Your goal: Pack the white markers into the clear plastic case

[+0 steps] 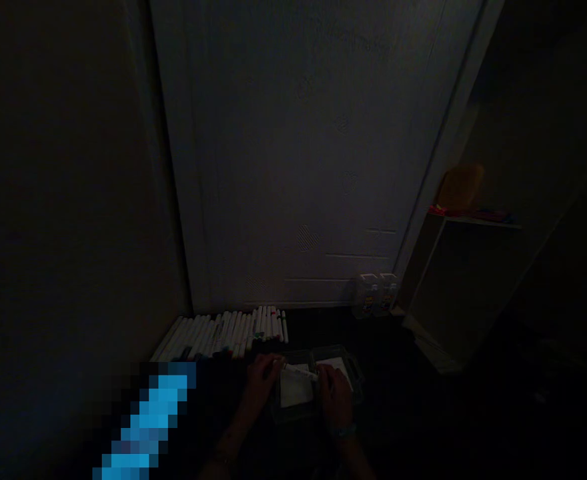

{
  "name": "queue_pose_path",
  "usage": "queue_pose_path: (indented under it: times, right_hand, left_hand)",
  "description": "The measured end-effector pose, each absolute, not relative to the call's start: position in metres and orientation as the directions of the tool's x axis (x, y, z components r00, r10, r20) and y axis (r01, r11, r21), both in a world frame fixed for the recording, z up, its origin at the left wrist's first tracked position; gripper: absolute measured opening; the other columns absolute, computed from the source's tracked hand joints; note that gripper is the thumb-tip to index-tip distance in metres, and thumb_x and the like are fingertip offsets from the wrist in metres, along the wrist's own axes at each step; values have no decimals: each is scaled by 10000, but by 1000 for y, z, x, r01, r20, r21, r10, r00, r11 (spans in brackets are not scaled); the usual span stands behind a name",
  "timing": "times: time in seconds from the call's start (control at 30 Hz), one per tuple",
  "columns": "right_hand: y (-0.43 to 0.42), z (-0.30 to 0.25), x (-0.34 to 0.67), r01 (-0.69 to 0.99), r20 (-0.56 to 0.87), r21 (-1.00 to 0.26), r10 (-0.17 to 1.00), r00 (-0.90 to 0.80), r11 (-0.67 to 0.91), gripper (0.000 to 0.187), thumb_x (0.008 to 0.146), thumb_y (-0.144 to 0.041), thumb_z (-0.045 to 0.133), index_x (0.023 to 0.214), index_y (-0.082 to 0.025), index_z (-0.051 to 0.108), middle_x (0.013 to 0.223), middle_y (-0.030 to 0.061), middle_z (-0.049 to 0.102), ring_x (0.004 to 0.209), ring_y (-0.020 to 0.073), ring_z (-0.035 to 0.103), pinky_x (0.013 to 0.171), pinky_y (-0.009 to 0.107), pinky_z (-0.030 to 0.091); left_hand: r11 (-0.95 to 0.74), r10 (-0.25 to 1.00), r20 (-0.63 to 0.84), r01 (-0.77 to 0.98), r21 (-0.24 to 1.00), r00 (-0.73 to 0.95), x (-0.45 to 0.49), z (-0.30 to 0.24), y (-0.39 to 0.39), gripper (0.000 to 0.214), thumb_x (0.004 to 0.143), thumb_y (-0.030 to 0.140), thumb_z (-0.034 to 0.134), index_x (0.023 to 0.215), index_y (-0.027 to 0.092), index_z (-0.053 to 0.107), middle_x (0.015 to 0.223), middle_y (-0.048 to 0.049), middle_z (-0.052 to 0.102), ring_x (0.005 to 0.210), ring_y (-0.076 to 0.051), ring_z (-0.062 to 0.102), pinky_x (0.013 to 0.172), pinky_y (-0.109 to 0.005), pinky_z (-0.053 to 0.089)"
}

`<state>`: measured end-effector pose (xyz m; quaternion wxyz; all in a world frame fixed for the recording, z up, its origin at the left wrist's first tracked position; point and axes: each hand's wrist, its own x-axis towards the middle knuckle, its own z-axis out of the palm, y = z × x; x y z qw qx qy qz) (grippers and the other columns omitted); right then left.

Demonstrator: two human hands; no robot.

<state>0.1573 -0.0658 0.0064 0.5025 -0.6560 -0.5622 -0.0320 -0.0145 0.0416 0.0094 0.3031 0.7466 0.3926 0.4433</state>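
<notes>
A white marker point(299, 372) is held level between my two hands, low in the middle of the dim view. The fingers of my left hand point(262, 375) are closed on its left end. At its right end, my right hand point(334, 390) pinches it too. Under the hands lies an open clear plastic case point(293, 419) with white sheets or cards point(293, 395) inside. Beyond my left hand, several white markers point(233, 333) lie side by side in a long row. Darkness hides fine detail on the marker.
Two clear plastic containers point(373, 295) stand against the pale wall panel point(293, 167) at the back. To the right rises a box-like stand point(453, 287) with an orange-brown item point(461, 187) on top. A bright blue pixelated patch point(148, 420) covers the lower left.
</notes>
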Motion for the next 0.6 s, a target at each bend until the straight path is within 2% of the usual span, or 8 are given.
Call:
queue_pose_path:
  times: [0.27, 0.43, 0.6]
  right_hand:
    - [-69, 15, 154, 790, 665, -566, 698, 267, 236, 217, 905, -316, 422, 1008, -226, 590, 892, 51, 633, 818, 184, 573, 756, 321, 437]
    - [-70, 15, 154, 772, 652, -592, 700, 290, 232, 219, 903, -307, 431, 1018, -226, 598, 903, 52, 636, 842, 188, 570, 764, 328, 439]
    - [-73, 18, 153, 737, 647, -626, 698, 308, 255, 227, 902, -302, 433, 1014, -227, 616, 912, 49, 647, 821, 177, 583, 746, 313, 455]
  left_hand:
    - [-465, 883, 416, 287, 837, 219, -13, 11, 43, 355, 758, 536, 484, 785, 220, 642, 803, -30, 648, 828, -204, 579, 759, -321, 464]
    - [-464, 883, 411, 294, 836, 226, -13, 9, 44, 371, 784, 533, 451, 751, 208, 626, 749, -22, 622, 764, -187, 583, 718, -304, 466]
    - [-464, 880, 416, 231, 855, 228, -14, 11, 42, 342, 794, 498, 458, 888, 213, 622, 902, -38, 644, 892, -195, 591, 820, -322, 457]
